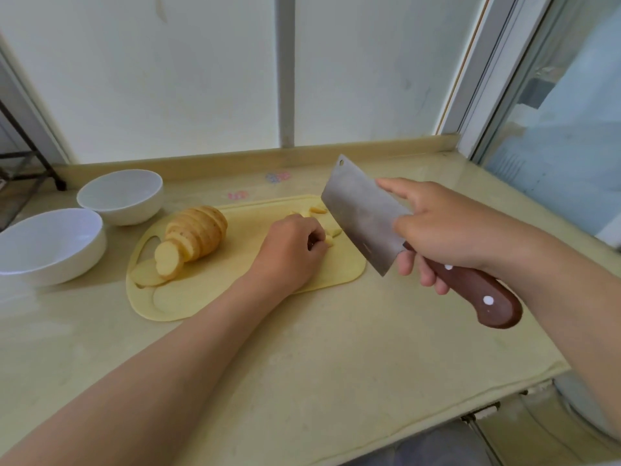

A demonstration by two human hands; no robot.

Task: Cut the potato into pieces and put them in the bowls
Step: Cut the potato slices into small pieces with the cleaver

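Note:
A potato (198,232), sliced into rounds that lean together, lies on the left half of a yellow cutting board (242,290). Small cut potato pieces (317,213) lie on the board's far right. My left hand (289,250) is curled over some of these pieces and pinches them against the board. My right hand (447,230) grips the brown handle of a cleaver (363,213), index finger along the blade, which is raised just right of my left hand. Two white bowls, one farther back (121,196) and one nearer (50,245), stand left of the board and look empty.
The beige counter (302,364) ends in a front edge at lower right. A low ledge and white wall run along the back. A window frame (470,95) rises at the right. A dark metal rack (30,156) stands at far left.

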